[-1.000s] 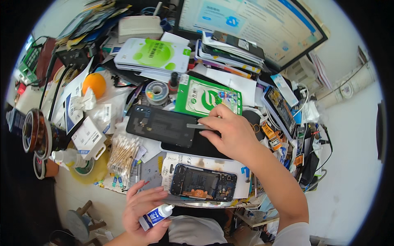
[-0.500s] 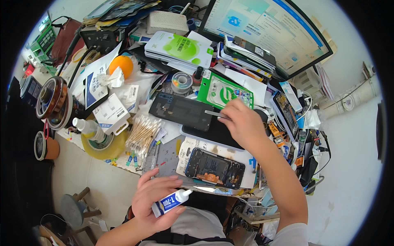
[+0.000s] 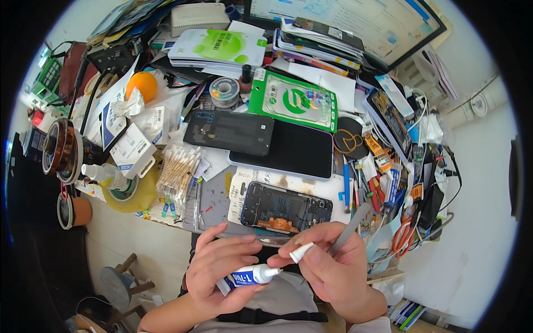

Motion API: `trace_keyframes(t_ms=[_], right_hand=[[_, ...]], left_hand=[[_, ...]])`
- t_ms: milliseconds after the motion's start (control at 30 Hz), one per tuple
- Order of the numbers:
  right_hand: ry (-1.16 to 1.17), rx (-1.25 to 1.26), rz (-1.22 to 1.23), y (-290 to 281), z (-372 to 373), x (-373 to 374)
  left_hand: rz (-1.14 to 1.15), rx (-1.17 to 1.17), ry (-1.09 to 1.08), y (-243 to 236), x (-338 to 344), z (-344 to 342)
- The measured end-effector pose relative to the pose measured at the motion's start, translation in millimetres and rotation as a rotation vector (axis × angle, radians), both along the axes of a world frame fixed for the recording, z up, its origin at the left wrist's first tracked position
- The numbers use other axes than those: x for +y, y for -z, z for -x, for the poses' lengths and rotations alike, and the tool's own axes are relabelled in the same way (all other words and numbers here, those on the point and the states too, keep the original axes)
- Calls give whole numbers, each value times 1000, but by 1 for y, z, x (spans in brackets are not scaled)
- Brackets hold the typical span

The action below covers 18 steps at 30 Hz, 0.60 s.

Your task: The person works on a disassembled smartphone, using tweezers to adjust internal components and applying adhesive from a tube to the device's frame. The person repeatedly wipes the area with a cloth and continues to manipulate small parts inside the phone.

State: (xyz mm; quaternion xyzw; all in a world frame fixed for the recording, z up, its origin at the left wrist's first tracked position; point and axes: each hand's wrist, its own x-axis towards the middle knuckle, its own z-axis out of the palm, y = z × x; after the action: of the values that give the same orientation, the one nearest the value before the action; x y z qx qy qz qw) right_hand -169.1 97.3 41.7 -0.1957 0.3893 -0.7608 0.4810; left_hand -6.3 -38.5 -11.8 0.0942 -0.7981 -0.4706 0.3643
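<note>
My left hand is wrapped round a small blue and white glue tube, its white nozzle pointing right. Close by on the right, my right hand pinches a white cap between thumb and finger, apart from the nozzle. The same hand also keeps a flat grey metal tool tucked in its fingers, sticking up and right. Just beyond both hands lies an opened phone body with its inside facing up. Farther back, a dark phone back cover overlaps a black-screened phone.
Cotton swabs and a spray bottle stand left of the phones. A solder reel and a green package lie behind. Loose tools, including red-handled pliers, crowd the right. A monitor stands at the back.
My right hand has come back from the phone back cover to beside my left hand, bringing the metal tool. The white cap is now off the tube and in my right hand.
</note>
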Motion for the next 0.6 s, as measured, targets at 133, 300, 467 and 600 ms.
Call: trace_keyframes(t_ms=[133, 300, 467, 600], right_hand=[[17, 104, -49, -3, 0, 12], [-5, 80, -35, -5, 3, 17], [-8, 82, -47, -3, 4, 17], [15, 41, -47, -4, 2, 17]], left_hand=[[18, -37, 41, 1, 3, 2], [22, -14, 41, 3, 8, 4], [37, -22, 39, 3, 9, 4], [39, -18, 35, 4, 10, 4]])
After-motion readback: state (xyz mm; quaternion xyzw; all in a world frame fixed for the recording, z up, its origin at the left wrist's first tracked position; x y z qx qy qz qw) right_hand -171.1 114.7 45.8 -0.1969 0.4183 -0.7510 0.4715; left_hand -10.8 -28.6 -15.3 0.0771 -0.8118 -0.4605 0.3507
